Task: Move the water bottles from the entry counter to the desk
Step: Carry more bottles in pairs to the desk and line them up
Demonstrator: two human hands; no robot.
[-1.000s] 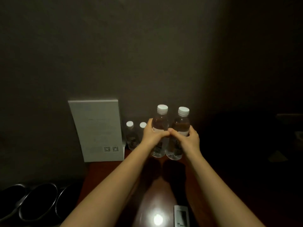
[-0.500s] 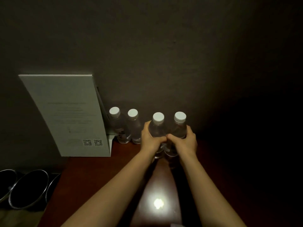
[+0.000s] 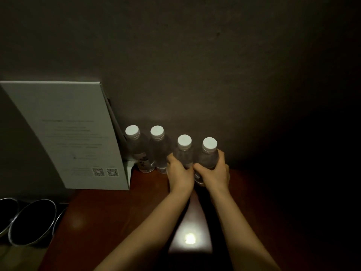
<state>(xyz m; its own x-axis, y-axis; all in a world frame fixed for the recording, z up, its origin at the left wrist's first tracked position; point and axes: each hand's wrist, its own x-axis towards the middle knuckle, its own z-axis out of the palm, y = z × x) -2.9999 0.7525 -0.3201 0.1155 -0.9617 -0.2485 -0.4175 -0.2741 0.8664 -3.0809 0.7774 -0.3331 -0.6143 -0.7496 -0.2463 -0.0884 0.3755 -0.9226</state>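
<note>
At 12 o'clock on desk (image 3: 109, 216) | left hand (image 3: 180, 176) clamps bottle (image 3: 184, 151) | right hand (image 3: 214, 176) clamps second bottle (image 3: 208, 155) | bases seemingly down.

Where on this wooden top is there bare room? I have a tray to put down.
Free: the wood in front of the white card, left of the forearms, and the dark stretch right of the right hand. Crowded: along the wall, where four bottles stand in a row.
</note>
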